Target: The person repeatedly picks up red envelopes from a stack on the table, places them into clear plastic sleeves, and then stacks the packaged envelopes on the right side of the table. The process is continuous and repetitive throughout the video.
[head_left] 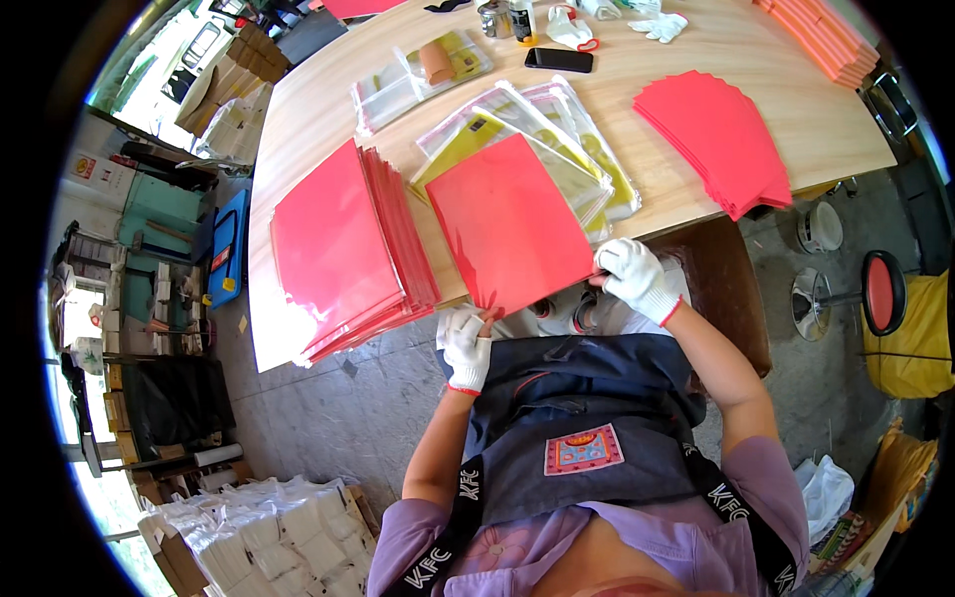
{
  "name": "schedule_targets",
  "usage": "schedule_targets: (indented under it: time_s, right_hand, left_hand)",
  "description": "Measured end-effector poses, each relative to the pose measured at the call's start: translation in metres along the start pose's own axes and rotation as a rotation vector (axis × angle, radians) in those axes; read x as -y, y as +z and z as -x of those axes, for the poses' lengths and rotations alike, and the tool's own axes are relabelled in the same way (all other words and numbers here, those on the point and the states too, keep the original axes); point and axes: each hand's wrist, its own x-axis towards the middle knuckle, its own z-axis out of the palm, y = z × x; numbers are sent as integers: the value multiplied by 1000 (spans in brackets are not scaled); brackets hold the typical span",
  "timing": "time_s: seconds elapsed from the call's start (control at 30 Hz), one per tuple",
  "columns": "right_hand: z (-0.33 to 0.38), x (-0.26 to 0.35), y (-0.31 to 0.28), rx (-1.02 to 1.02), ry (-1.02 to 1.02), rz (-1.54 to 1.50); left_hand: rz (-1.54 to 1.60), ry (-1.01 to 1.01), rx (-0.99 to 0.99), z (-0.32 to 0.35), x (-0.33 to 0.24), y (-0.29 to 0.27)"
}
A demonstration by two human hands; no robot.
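A red sheet in a clear plastic sleeve [507, 224] lies tilted over the near edge of the wooden table [696, 70]. My left hand [465, 343], in a white glove, grips its lower corner. My right hand [632, 277], also gloved, pinches its right lower edge. Under the sheet lies a pile of clear bags with yellow inserts [577, 159]. To the left sits a thick stack of bagged red sheets [343, 249]. A fanned stack of bare red sheets [721, 139] lies to the right.
A black phone [558, 60], white gloves [659, 25], small bottles and more clear bags sit at the table's far side. Orange sheets [826, 40] are stacked far right. A red stool [880, 291] and a yellow bag stand right; white packets [269, 537] lie lower left.
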Motion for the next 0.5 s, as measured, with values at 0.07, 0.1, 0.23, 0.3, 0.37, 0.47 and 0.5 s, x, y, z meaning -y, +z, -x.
schedule_targets:
  time_s: [0.07,0.1,0.23,0.3,0.37,0.47,0.5]
  right_hand:
    - [-2,1,17,-9,338,-200]
    - [-3,5,21,-21,480,-284]
    - [10,-7,38,-254,548,-107]
    - [16,-1,23,-127,864,-738]
    - [18,9,17,-14,899,-937]
    - [23,14,35,97,821,-1191]
    - [22,21,38,133,900,-1388]
  left_hand:
    - [318,-421,-81,11,-6,8]
    - [535,-571,-149,12,-8,11]
    - [1273,-951,-301,15,-1,13]
    - [1408,-978,-246,0,-16,-6]
    - [1233,-830,-123,-22,-45,-29]
    - [992,-675,-21,-56,-77,-57]
    - [894,-628,-1,-60,-83,-70]
